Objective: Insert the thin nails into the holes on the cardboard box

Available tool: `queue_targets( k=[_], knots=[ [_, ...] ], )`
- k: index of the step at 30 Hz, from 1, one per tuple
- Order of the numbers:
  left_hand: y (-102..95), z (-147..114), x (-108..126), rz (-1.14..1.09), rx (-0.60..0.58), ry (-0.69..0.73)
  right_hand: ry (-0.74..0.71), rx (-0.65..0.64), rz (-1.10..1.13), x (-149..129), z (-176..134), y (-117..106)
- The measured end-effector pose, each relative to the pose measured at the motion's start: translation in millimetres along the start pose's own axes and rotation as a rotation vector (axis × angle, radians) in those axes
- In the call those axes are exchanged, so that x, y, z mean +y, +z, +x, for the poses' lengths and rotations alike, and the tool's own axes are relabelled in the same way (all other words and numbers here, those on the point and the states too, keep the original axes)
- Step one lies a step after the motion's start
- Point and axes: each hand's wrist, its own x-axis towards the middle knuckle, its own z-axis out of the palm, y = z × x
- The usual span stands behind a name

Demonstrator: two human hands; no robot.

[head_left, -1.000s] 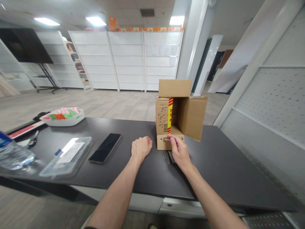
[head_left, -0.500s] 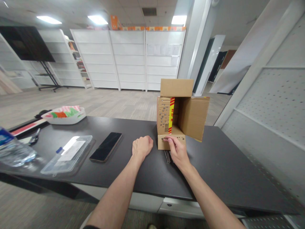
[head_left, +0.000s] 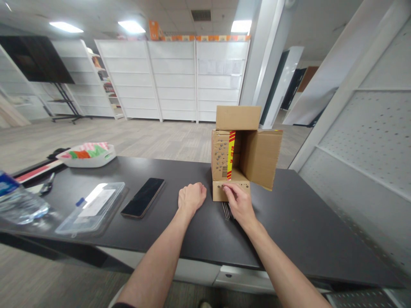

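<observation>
A cardboard box (head_left: 253, 156) stands on the dark table with its flaps folded outward, its opening facing me. Dark round heads dot its left flap (head_left: 220, 156), and several more sit along the lower front flap (head_left: 218, 196). My right hand (head_left: 240, 203) is at that lower flap, thumb and index finger pinched against its upper part; anything between the fingertips is too small to make out. Under the flap, several thin metal rods (head_left: 226, 211) stick out toward me. Left of the box, my left hand (head_left: 192, 197) rests on the table as a closed fist, its inside hidden.
A black phone (head_left: 143, 197) lies left of my left hand. Farther left are a clear plastic case (head_left: 91, 209), a water bottle (head_left: 21, 203) and a white basket (head_left: 88, 160) with colourful contents. A perforated panel (head_left: 369, 137) borders the table's right side.
My right hand's fingertips have drawn slightly inward and to the right along the lower flap. My left fist, the box and the other things on the table have stayed put.
</observation>
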Motion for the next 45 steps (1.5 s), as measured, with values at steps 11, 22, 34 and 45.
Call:
queue_targets(
  k=[11,22,34,45],
  knots=[
    [-3.3,-1.0,0.6,0.007,-0.017,-0.015,-0.04,-0.006,-0.072,-2.5,0.2,-1.0],
    [-2.6,-1.4,1.8,0.015,-0.012,-0.014,-0.093,-0.062,-0.173,6.0,-2.1,2.3],
    [-2.8,-1.4,1.3,0.013,-0.002,-0.002,-0.096,-0.076,-0.225,3.4,-0.7,2.2],
    [-2.1,-0.9,1.8,0.015,-0.009,-0.021,-0.101,-0.084,-0.331,3.1,1.0,1.3]
  ],
)
